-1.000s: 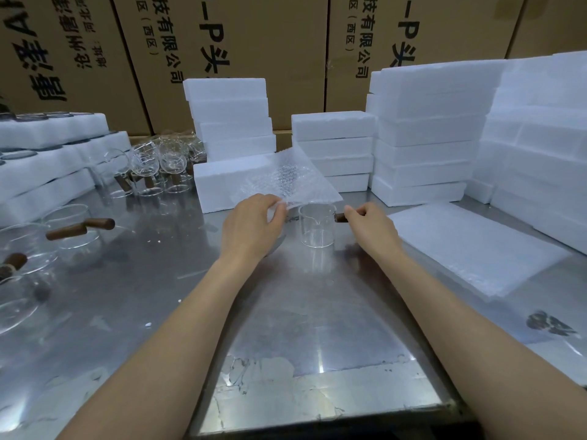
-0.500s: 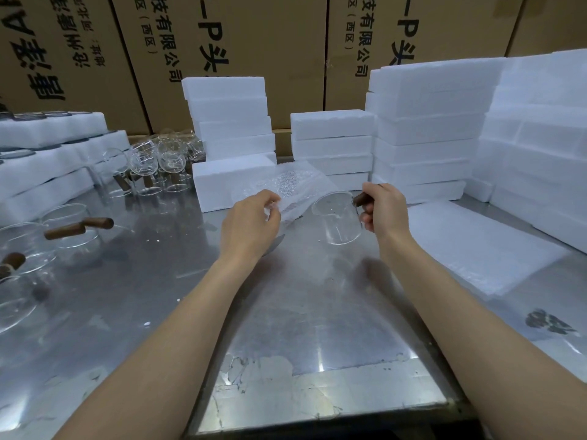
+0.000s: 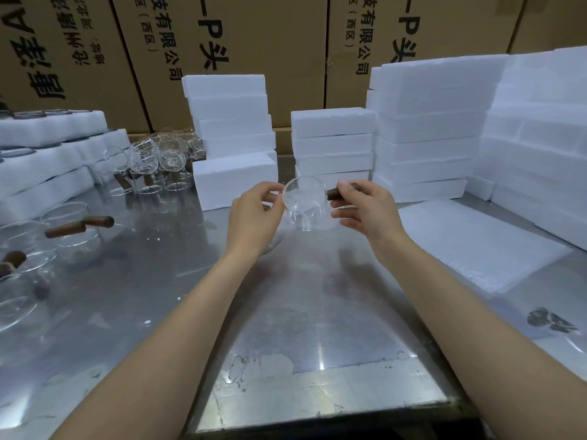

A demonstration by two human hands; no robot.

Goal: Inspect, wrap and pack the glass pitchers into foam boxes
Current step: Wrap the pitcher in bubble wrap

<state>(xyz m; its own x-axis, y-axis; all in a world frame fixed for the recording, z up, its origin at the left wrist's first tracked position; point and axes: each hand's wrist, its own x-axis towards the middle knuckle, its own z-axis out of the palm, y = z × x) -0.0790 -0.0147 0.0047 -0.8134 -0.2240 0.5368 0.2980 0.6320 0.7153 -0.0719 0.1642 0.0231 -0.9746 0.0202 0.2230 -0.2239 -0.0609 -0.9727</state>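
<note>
A clear glass pitcher with a dark wooden handle is held above the steel table, tilted so its mouth faces me. My right hand grips the handle. My left hand is at the left side of the rim, thumb and forefinger pinching a bubble wrap sheet. The sheet shows only faintly through the glass. A closed white foam box lies just behind my left hand.
Stacks of foam boxes stand at the back and along the right. A pile of white wrap sheets lies at right. Other pitchers sit at left and back left, beside foam trays.
My right hand lifted the pitcher off the table by its handle and tipped its mouth toward me. My left hand brought the bubble wrap over to the rim.
</note>
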